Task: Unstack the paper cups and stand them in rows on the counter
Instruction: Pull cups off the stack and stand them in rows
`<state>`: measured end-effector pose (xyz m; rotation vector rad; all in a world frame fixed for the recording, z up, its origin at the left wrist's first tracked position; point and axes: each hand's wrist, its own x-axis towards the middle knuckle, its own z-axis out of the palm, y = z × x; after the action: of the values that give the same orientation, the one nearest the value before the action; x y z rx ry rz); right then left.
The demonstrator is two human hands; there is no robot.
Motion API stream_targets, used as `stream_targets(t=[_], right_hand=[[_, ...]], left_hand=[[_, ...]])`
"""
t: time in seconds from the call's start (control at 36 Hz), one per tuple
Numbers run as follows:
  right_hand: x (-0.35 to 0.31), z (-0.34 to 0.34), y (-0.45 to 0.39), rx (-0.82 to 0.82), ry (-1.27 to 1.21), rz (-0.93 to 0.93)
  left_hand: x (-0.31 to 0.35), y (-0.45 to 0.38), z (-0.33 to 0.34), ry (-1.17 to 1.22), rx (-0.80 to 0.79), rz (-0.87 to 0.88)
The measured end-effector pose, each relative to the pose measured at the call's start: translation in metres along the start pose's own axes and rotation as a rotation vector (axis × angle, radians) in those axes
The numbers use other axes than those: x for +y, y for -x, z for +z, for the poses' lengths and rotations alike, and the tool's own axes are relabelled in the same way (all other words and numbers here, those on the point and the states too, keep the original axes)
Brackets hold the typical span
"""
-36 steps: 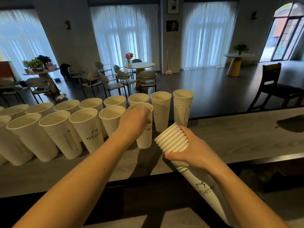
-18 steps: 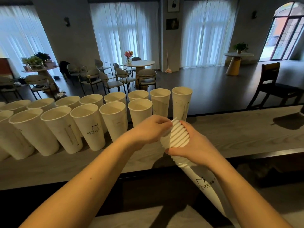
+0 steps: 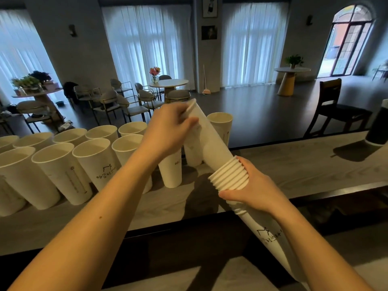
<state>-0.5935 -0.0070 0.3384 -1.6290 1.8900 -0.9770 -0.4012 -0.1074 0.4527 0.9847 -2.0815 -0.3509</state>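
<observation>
Paper top cup [image 3: 206, 136], half drawn from the tilted stack [image 3: 230, 177], is pinched at its rim by the left hand [image 3: 170, 131], while the stack is clasped in the right hand [image 3: 255, 191] above the counter [image 3: 294, 164].

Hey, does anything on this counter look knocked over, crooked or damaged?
Nothing stands out. The cups on the counter all stand upright in two rows, none tipped or crushed. The only tilted ones are in hand: the left hand is drawing one cup from the stack held by the right hand.
</observation>
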Motion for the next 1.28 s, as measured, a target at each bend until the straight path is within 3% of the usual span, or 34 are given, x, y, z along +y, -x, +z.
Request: stream_targets(t=[0.06, 0.22, 0.33, 0.67, 0.78, 0.86, 0.94, 1.03, 1.14, 1.28], right_hand=[[0.008, 0.0, -0.002, 0.022, -0.007, 0.05], [0.018, 0.002, -0.01, 0.046, -0.007, 0.117], [0.019, 0.002, -0.013, 0.033, -0.001, 0.135], [0.018, 0.005, -0.022, 0.019, -0.014, 0.107], [0.018, 0.004, -0.02, 0.044, -0.012, 0.104], [0.015, 0.003, -0.017, 0.059, -0.015, 0.106], [0.012, 0.003, -0.015, 0.072, -0.009, 0.08], [0.006, 0.002, -0.01, 0.074, -0.03, 0.075], [0.0, -0.001, 0.0, 0.072, -0.016, 0.05], [0.006, -0.004, 0.01, 0.106, -0.019, 0.073]], left_hand=[[0.001, -0.007, 0.004, -0.103, 0.064, 0.095], [-0.008, -0.01, 0.058, -0.343, -0.177, 0.135], [-0.027, -0.011, 0.081, -0.458, -0.253, 0.131], [-0.034, -0.026, 0.085, -0.544, -0.276, 0.116], [-0.025, -0.024, 0.073, -0.551, -0.124, 0.205], [-0.012, -0.012, 0.07, -0.369, -0.122, 0.24], [0.006, 0.0, 0.068, -0.059, -0.504, 0.06], [0.013, 0.006, 0.067, 0.002, -0.769, -0.019], [0.011, 0.012, 0.066, 0.136, -0.793, -0.108], [0.017, 0.011, 0.069, 0.198, -0.663, -0.204]])
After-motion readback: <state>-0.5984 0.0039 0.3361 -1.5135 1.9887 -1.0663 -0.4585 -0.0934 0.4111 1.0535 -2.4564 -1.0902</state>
